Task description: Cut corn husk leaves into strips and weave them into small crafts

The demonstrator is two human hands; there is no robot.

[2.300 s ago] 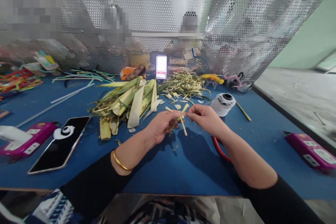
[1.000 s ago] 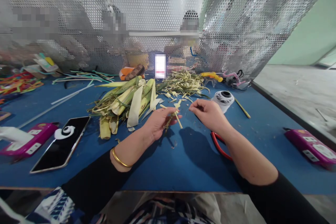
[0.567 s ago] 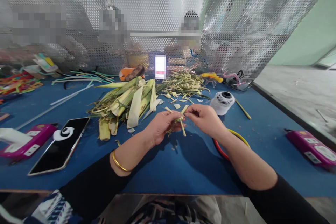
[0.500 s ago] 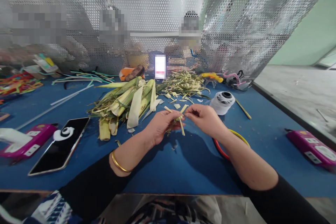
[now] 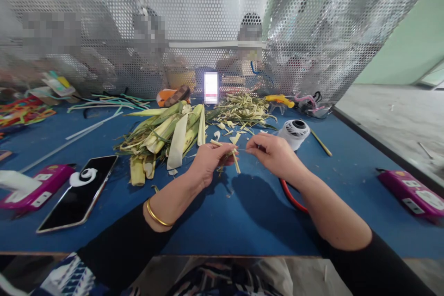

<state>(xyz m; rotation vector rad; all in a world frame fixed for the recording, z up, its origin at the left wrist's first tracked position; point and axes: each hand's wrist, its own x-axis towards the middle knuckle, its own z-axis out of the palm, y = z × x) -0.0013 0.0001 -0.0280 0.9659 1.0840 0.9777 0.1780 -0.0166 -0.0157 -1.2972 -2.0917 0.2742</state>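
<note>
My left hand [image 5: 210, 159] is closed in a pinch on several narrow pale-green plant strips [image 5: 237, 163], which cross and stick out past the thumb. A thin thread [image 5: 242, 150] runs from these strips across a small gap to my right hand [image 5: 272, 153], whose thumb and forefinger are pinched on it. Behind the right hand stands a spool of white thread [image 5: 293, 136]. Left of my hands lies a bundle of green and pale husk-like leaves [image 5: 173, 132]. A heap of shredded plant strips [image 5: 244, 110] is beyond them.
A phone [image 5: 78, 194] and a purple power strip [image 5: 45, 185] lie at left, another purple power strip [image 5: 411, 194] at right. A red loop [image 5: 291, 196] sits under my right forearm. A yellow glue gun [image 5: 280, 99] and perforated screen [image 5: 215, 18] are at the back.
My right hand has drawn a little away from the left, and thread now shows across the gap. My left hand has shifted slightly left, tilting the strips.
</note>
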